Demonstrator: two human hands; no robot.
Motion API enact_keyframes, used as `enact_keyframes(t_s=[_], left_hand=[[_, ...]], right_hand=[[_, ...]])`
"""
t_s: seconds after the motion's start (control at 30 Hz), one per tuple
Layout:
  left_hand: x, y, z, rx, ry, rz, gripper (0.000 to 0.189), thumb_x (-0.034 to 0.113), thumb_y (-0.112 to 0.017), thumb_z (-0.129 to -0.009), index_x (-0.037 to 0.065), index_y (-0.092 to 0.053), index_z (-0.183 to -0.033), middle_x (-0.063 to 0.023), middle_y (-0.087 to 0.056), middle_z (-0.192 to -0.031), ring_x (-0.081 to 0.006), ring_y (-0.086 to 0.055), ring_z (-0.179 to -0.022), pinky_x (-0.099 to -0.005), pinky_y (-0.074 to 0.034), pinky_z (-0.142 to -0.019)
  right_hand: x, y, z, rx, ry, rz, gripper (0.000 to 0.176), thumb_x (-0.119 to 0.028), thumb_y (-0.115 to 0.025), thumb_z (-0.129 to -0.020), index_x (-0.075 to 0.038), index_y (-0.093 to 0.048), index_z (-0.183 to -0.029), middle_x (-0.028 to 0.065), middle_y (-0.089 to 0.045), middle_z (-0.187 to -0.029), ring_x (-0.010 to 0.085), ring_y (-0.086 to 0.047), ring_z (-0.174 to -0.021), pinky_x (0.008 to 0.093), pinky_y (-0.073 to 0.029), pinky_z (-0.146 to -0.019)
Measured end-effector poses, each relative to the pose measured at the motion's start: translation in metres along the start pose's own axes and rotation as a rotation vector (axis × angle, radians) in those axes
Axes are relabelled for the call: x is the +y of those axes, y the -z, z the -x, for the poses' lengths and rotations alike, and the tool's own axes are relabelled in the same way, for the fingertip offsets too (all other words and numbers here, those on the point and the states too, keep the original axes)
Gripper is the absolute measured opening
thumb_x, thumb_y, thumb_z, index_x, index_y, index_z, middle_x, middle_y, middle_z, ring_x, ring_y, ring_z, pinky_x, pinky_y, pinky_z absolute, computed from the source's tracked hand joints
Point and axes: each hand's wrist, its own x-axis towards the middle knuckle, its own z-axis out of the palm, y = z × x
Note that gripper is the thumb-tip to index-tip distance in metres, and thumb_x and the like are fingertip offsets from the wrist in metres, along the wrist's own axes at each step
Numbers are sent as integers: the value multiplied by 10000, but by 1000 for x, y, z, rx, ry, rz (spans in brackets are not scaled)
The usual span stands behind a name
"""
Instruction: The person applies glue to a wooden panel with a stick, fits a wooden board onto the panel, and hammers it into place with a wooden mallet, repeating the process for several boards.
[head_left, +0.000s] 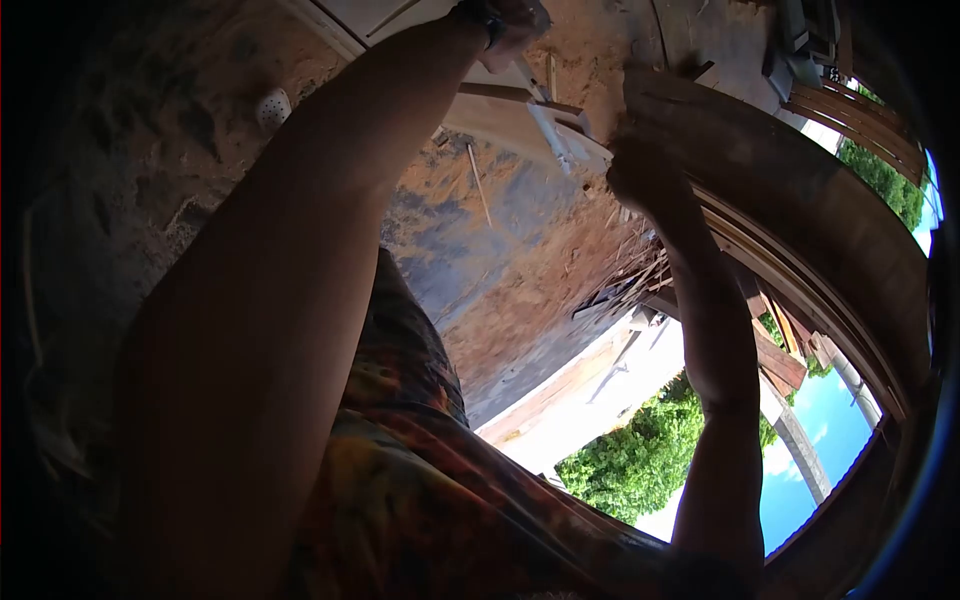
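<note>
My left arm reaches up across the view to my left hand (517,35) at the top edge, with a dark band (490,25) on its wrist. Its fingers look curled, but what they hold is cut off and in shadow. Below that hand lies a pale board (505,125) with a light bluish-white, bar-like piece (549,135) across it. My right hand (640,180) is closed in deep shade near the board's right end, beside a large dark wooden panel (740,130). Whatever is in its fingers cannot be made out.
The dirt floor (460,250) has sawdust and a thin stick (480,185) on it. A light perforated shoe (272,108) is at the left. Scrap strips (640,275) lie near my right forearm. Wooden slats (860,125) stand at the upper right, and trees (640,450) show outside.
</note>
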Motion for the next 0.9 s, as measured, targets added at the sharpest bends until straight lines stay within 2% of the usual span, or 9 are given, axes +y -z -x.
enact_keyframes(t_s=[0.13,0.2,0.23,0.3,0.43,0.53,0.73,0.77,0.9], left_hand=[[-1,1,1,4,1,6,283,257,-680,-745,66,-785,-926,-173,-752,-1044,-290,-711,-1047,-387,-533,-942],[0,1,0,7,-3,4,284,256,-680,-745,66,-785,-927,-173,-752,-1046,-289,-710,-1048,-387,-533,-943],[0,1,0,7,-1,7,284,256,-680,-745,66,-785,-928,-173,-752,-1047,-289,-710,-1049,-387,-533,-943],[-1,1,0,10,3,4,284,255,-680,-745,66,-785,-929,-173,-751,-1049,-289,-710,-1050,-387,-533,-944],[1,2,-2,8,-1,1,286,254,-679,-745,66,-785,-933,-174,-751,-1052,-289,-709,-1052,-386,-533,-945],[1,4,-3,3,-2,-7,286,253,-679,-746,66,-785,-935,-174,-751,-1055,-289,-709,-1054,-386,-532,-945],[-1,2,-4,-9,-14,-28,288,252,-679,-746,66,-785,-940,-174,-750,-1060,-288,-708,-1058,-386,-532,-947],[0,2,-5,-11,-19,-33,289,251,-679,-746,66,-785,-940,-174,-750,-1060,-288,-708,-1058,-386,-532,-947],[0,6,-4,-20,-14,-44,290,250,-679,-747,66,-785,-944,-174,-749,-1064,-287,-707,-1061,-386,-532,-948]], right_hand=[[-2,13,-15,-12,93,57,121,-117,-671,-825,-11,-683,-883,198,-702,-928,367,-715,-879,482,-574,-786],[-8,34,-1,35,308,305,124,-119,-667,-808,-5,-685,-854,205,-694,-883,365,-705,-827,463,-567,-793],[-8,36,11,35,311,307,124,-119,-667,-808,-5,-685,-854,205,-694,-883,365,-705,-827,463,-567,-793],[2,42,35,111,182,36,132,-123,-643,-800,-9,-699,-836,209,-676,-842,367,-691,-789,452,-559,-811],[19,7,58,-113,106,37,192,-121,-605,-799,-4,-710,-910,226,-683,-873,387,-687,-800,480,-550,-819],[51,-53,49,-74,24,10,138,-115,-583,-851,-18,-680,-851,174,-691,-826,347,-680,-821,479,-530,-785],[-3,5,60,89,80,-143,209,-119,-551,-921,-18,-692,-1037,191,-688,-847,361,-679,-837,482,-525,-813],[-10,-14,57,44,43,-133,255,-134,-549,-937,-11,-681,-1117,200,-688,-862,373,-676,-843,486,-524,-820],[-51,-40,36,41,-165,-346,306,-116,-528,-949,10,-670,-1189,233,-704,-912,391,-719,-863,489,-580,-802]])
